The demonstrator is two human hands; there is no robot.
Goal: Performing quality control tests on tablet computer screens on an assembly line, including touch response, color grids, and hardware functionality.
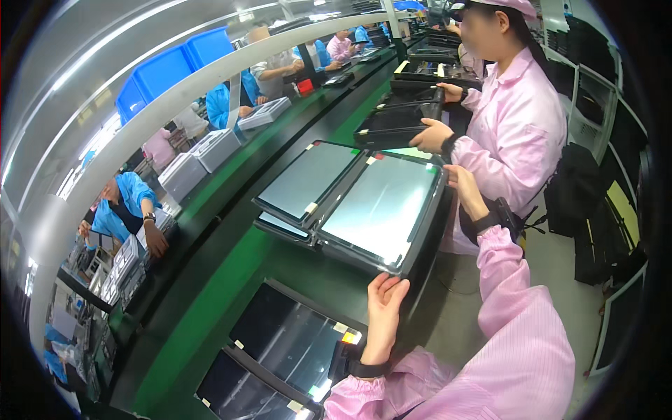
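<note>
Over the counter [287, 260] here, the held panel [376, 208] lies between left hand [385, 304], near, and right hand [465, 187], far; a second panel [308, 178] sits just left, two more panels [280, 336] this side of them, a co-worker [514, 115] just beyond.

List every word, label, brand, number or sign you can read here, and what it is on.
No text can be read anywhere.
Bright panel in the black tray held by the left hand and right hand: red and pale tabs, nothing legible.
Dark panel nearer the wearer: an orange-yellow tab, too small to read.
Blue bins: nothing legible.
</note>
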